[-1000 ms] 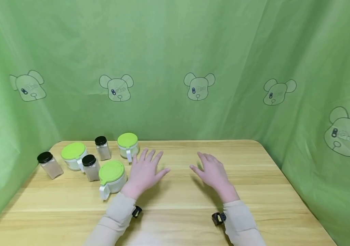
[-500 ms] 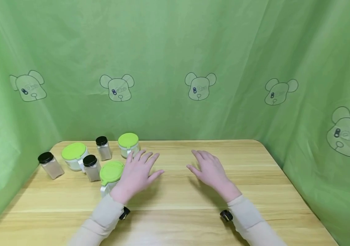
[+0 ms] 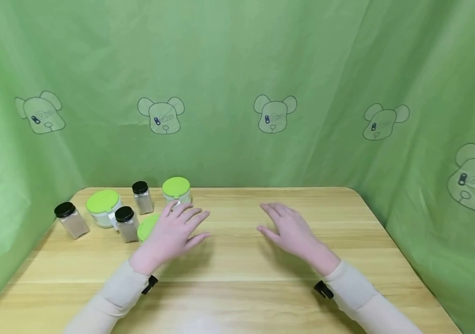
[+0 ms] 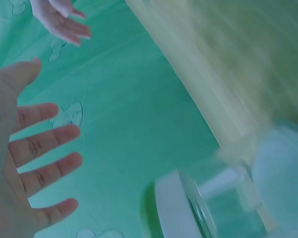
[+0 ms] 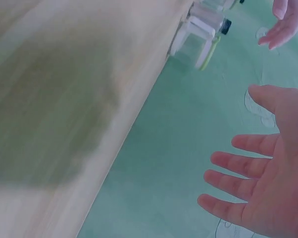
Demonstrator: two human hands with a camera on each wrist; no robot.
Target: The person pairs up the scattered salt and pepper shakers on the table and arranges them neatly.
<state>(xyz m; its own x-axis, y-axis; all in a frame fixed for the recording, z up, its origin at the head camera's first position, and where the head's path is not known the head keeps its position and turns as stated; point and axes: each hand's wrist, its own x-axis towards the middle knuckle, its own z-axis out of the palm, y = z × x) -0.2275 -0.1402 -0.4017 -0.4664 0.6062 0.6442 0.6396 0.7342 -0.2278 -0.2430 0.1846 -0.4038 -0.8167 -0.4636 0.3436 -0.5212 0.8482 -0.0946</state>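
My left hand [image 3: 170, 235] is held over the table with its fingers spread and nothing in them. It partly covers the nearest green-lidded jar [image 3: 147, 226], and its fingertips overlap the lower part of the far green-lidded jar [image 3: 176, 187]. A third such jar with a white handle [image 3: 103, 208] stands further left. Among them are three clear square spice jars with black caps: one at the left [image 3: 72, 221], one in the middle [image 3: 127, 226] and one at the back [image 3: 143, 198]. Empty and with fingers extended, my right hand [image 3: 293, 232] hovers right of the table's middle.
The wooden table [image 3: 237, 297] has rounded far corners. A green curtain [image 3: 220, 153] with bear-head outlines hangs behind it and along both sides. A small black wrist camera [image 3: 149, 285] sits at the left sleeve, another black camera [image 3: 323, 290] at the right sleeve.
My left hand has moved left and now hides most of the nearest green-lidded jar. The right forearm has swung outward to the right, its hand shifting slightly. The jars stay in place.
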